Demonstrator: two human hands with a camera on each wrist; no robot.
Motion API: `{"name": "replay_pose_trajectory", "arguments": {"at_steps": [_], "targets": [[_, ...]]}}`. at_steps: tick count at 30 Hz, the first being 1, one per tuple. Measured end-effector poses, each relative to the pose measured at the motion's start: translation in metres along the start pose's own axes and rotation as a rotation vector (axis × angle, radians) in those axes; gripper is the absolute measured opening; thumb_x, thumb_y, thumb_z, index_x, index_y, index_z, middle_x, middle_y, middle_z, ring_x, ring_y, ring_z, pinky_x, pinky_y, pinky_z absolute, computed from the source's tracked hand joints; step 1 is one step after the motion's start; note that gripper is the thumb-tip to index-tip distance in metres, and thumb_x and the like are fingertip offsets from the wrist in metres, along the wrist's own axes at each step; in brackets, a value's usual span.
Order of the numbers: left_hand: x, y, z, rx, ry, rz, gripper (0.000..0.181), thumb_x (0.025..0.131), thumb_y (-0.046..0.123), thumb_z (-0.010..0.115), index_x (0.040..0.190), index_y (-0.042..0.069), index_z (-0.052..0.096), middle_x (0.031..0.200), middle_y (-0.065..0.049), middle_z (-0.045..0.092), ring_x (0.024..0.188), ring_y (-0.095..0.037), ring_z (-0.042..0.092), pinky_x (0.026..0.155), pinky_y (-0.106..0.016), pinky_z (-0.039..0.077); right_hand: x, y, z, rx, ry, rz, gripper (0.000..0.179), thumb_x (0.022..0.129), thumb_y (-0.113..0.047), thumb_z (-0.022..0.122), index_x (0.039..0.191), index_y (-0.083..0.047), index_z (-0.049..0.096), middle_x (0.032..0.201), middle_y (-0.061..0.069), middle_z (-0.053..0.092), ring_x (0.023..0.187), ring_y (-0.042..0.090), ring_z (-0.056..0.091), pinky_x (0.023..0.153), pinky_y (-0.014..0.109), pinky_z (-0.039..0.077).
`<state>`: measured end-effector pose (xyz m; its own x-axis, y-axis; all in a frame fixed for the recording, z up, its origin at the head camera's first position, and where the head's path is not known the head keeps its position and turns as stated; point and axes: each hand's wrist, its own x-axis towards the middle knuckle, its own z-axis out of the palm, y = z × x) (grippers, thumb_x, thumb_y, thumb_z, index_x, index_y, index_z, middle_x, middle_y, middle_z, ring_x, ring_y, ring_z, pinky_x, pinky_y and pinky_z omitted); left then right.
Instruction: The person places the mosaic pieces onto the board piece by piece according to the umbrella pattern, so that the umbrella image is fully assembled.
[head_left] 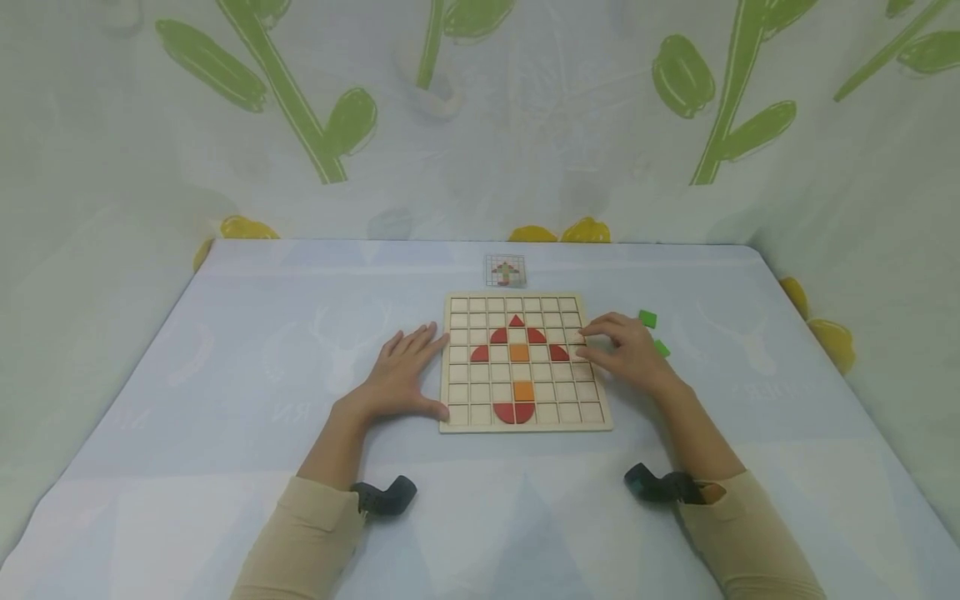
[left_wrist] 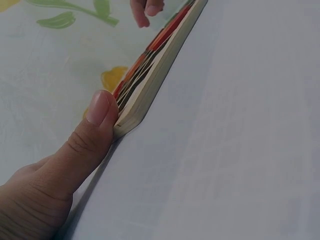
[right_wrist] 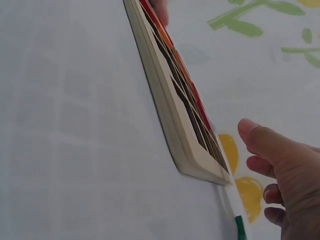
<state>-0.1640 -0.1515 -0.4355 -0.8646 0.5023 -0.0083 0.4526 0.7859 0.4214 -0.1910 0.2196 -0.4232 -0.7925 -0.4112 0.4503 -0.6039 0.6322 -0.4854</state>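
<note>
A wooden grid board [head_left: 470,408] lies flat on the table. Set in its cells are a red triangle [head_left: 516,320], several red quarter-round pieces [head_left: 558,353], and two orange squares, one nearer the middle [head_left: 519,353] and one lower down [head_left: 522,391]. My left hand [head_left: 397,375] is spread at the board's left side, its thumb at the near corner and fingertips along the edge. Over the right edge is my right hand [head_left: 626,350], thumb and index finger apart with nothing visible between them. Its other fingers bend loosely in the right wrist view.
Two green squares, a farther one [head_left: 647,318] and a nearer one [head_left: 661,348], lie right of the board beside my right hand. Behind the board sits a small pattern card [head_left: 505,271] printed with a grid and coloured shapes. A leaf-patterned cloth [head_left: 525,125] hangs behind the table.
</note>
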Motion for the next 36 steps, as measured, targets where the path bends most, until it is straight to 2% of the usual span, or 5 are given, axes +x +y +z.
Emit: {"name": "replay_pose_trajectory", "arguments": {"at_steps": [5, 8, 14, 23, 36], "targets": [[0.0, -0.002, 0.001, 0.003, -0.005, 0.003, 0.119, 0.058, 0.062, 0.079, 0.15, 0.009, 0.025, 0.158, -0.015, 0.013, 0.146, -0.03, 0.01, 0.116, -0.051, 0.002, 0.0, 0.007, -0.006, 0.022, 0.041, -0.015, 0.029, 0.069, -0.008, 0.081, 0.095, 0.002, 0.07, 0.094, 0.013, 0.066, 0.082, 0.023, 0.057, 0.065, 0.022, 0.042], [0.0, -0.002, 0.001, -0.001, -0.011, 0.005, 0.119, 0.059, 0.062, 0.079, 0.15, 0.009, 0.024, 0.158, -0.015, 0.013, 0.146, -0.03, 0.009, 0.116, -0.051, 0.002, 0.001, 0.009, -0.012, -0.016, 0.039, 0.014, 0.03, 0.07, -0.009, 0.081, 0.096, 0.003, 0.07, 0.096, 0.015, 0.067, 0.079, 0.026, 0.058, 0.065, 0.028, 0.045], [-0.001, 0.001, -0.001, -0.002, 0.004, 0.013, 0.118, 0.058, 0.062, 0.079, 0.149, 0.008, 0.027, 0.157, -0.016, 0.015, 0.145, -0.032, 0.012, 0.116, -0.053, 0.004, -0.001, 0.016, -0.021, -0.096, -0.01, 0.196, 0.03, 0.078, -0.015, 0.077, 0.103, 0.0, 0.069, 0.104, 0.016, 0.065, 0.085, 0.028, 0.057, 0.071, 0.038, 0.046], [-0.001, 0.001, -0.001, -0.005, 0.01, 0.026, 0.119, 0.058, 0.063, 0.078, 0.149, 0.007, 0.027, 0.157, -0.017, 0.016, 0.145, -0.032, 0.012, 0.116, -0.053, 0.004, -0.01, 0.032, -0.035, -0.072, -0.022, 0.386, 0.035, 0.084, -0.022, 0.073, 0.11, -0.001, 0.067, 0.113, 0.016, 0.06, 0.104, 0.034, 0.053, 0.09, 0.051, 0.044], [-0.001, 0.0, -0.001, -0.003, 0.007, 0.02, 0.119, 0.058, 0.064, 0.078, 0.149, 0.008, 0.027, 0.157, -0.016, 0.016, 0.145, -0.032, 0.012, 0.116, -0.053, 0.004, -0.015, 0.045, -0.04, -0.161, 0.053, 0.361, 0.027, 0.085, -0.008, 0.068, 0.108, 0.004, 0.064, 0.116, 0.026, 0.057, 0.113, 0.042, 0.046, 0.098, 0.058, 0.032]]}}
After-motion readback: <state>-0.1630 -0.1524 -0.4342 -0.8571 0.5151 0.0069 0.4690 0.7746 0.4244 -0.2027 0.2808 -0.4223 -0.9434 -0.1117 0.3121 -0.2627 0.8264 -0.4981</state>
